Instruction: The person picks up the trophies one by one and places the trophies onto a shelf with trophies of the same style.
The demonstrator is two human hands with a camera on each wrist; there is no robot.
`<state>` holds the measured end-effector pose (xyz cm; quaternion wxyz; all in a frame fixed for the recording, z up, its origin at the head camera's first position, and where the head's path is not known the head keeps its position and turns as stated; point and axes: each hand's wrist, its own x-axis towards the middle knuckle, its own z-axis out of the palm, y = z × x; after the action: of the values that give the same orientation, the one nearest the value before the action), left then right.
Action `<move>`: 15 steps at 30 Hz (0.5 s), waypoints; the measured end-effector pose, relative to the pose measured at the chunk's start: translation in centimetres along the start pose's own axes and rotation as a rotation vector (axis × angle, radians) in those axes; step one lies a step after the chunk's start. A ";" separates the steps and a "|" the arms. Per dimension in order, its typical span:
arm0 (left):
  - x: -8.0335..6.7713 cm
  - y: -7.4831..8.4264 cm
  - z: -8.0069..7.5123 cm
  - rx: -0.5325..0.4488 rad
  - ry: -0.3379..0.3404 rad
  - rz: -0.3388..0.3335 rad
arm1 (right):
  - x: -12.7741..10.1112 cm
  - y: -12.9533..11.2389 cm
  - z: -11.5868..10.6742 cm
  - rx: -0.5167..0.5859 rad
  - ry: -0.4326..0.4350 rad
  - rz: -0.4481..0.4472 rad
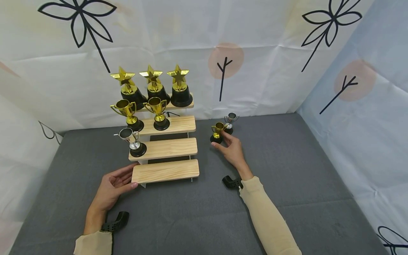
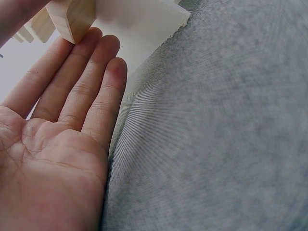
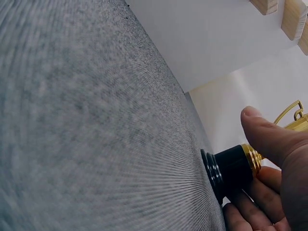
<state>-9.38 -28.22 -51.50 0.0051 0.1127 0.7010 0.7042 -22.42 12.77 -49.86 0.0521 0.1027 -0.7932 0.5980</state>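
A wooden stepped stand (image 1: 165,148) holds several trophies on the grey mat. My left hand (image 1: 111,186) lies flat, palm up, its fingertips (image 2: 103,45) touching the left end of the lowest step (image 1: 165,171). My right hand (image 1: 231,148) pinches the black base of a small gold cup trophy (image 1: 217,131) standing on the mat to the right of the stand. In the right wrist view thumb and fingers (image 3: 262,132) close round that base (image 3: 231,168). A small silver cup (image 1: 231,121) stands just behind the gold one.
Three gold star trophies (image 1: 154,86) fill the top step, two gold cups (image 1: 143,112) the second, a silver cup (image 1: 133,141) the third. The grey mat (image 1: 287,170) spreads to the right and front. Printed fabric walls (image 1: 255,53) close the back and sides.
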 end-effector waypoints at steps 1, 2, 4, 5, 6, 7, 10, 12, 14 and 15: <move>0.0 0.0 0.0 0.002 0.003 -0.004 | 0.1 0.5 0.1 0.002 0.004 0.000; 0.0 0.0 0.0 0.007 0.004 -0.006 | 0.3 1.2 0.1 0.006 0.009 0.000; 0.0 0.0 -0.1 0.006 0.005 -0.008 | 0.3 1.4 0.2 0.011 0.019 0.003; 0.0 0.0 -0.1 0.005 0.004 -0.007 | 0.3 1.5 0.2 0.010 0.024 0.006; 0.0 0.1 -0.1 0.005 0.003 -0.007 | 0.3 1.5 0.2 0.007 0.030 0.008; 0.0 0.1 -0.1 0.005 0.001 -0.006 | 0.3 1.5 0.2 0.001 0.037 0.011; 0.0 0.2 0.0 0.000 -0.005 0.000 | 0.3 1.5 0.3 -0.031 0.065 0.015; 0.0 0.2 0.1 0.002 -0.010 0.007 | 0.2 1.4 0.3 -0.052 0.083 0.011; 0.0 0.2 0.1 -0.001 -0.013 0.013 | 0.2 1.4 0.4 -0.061 0.100 0.003; 0.0 0.2 0.1 -0.001 -0.015 0.016 | 0.2 1.4 0.4 -0.061 0.107 -0.003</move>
<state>-9.36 -28.10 -51.28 0.0046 0.1237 0.6995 0.7038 -22.92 12.73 -51.29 0.0987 0.0701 -0.8068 0.5783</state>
